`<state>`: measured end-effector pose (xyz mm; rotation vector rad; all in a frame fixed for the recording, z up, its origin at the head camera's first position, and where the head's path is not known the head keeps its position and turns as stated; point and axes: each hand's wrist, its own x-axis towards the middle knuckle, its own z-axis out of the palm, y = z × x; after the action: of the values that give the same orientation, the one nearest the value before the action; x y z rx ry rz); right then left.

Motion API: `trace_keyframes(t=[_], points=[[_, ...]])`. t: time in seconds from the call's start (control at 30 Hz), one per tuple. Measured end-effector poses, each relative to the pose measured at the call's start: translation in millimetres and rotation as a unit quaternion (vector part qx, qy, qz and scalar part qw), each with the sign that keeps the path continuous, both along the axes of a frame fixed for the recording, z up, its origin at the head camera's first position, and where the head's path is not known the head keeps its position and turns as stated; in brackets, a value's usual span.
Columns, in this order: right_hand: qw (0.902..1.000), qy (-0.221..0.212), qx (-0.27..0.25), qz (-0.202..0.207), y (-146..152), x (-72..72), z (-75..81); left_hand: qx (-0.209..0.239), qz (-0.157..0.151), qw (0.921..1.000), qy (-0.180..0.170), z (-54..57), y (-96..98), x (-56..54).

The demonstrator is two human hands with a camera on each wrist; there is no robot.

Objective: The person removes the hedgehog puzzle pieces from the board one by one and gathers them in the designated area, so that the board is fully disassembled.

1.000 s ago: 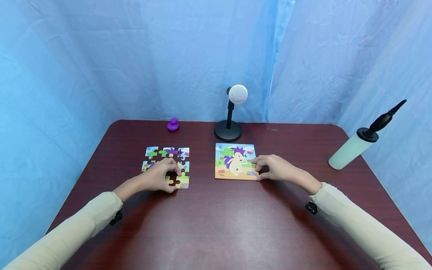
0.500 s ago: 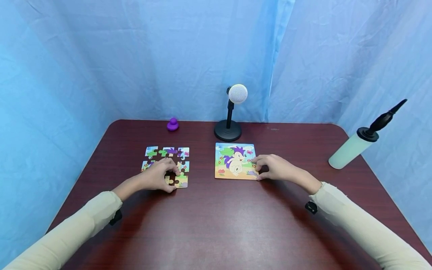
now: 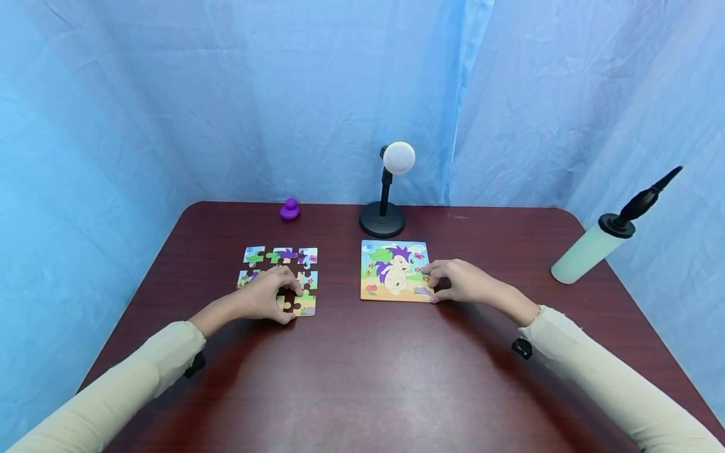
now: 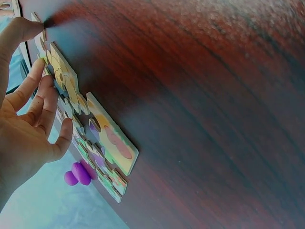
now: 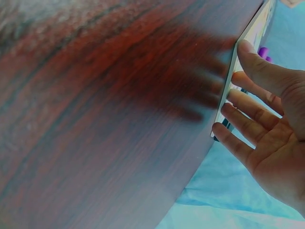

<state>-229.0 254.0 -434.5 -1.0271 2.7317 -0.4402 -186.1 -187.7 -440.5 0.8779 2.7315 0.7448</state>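
Note:
Jigsaw puzzle pieces (image 3: 307,280) lie in loose rows on the left of the table, face up. My left hand (image 3: 263,292) reaches over them, covering some. Its thumb and forefinger hold the near-right corner puzzle piece (image 3: 306,306) by its edges; the left wrist view has the thumb at the piece's near side. A square puzzle board (image 3: 395,272) with a purple hedgehog picture lies right of the pieces. My right hand (image 3: 461,281) rests against its right edge, thumb by the near corner. In the right wrist view the fingers (image 5: 245,124) are spread along the board's side.
A white-headed microphone (image 3: 399,158) on a round black stand is behind the board. Near the back edge sits a purple toy (image 3: 291,209), left of the stand. A pale green hand pump (image 3: 589,253) with a black nozzle stands at the table's right edge. Blue curtains (image 3: 317,94) surround the table.
The near-right corner piece has shifted slightly left with my left hand's fingers, then stayed put. My right hand and the board keep their place.

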Motion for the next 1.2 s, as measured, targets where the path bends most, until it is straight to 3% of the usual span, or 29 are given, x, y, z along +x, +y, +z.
trace_keyframes(t=[0.53,1.2], points=[[0.9999,-0.010,0.005,-0.007,-0.5,2.2,3.5,0.007,-0.004,0.9998,0.015,-1.7,-0.1,-0.4],[0.9999,0.001,-0.011,-0.001,-0.5,4.9,1.4,0.016,-0.009,0.9998,0.008,0.3,0.2,0.7]])
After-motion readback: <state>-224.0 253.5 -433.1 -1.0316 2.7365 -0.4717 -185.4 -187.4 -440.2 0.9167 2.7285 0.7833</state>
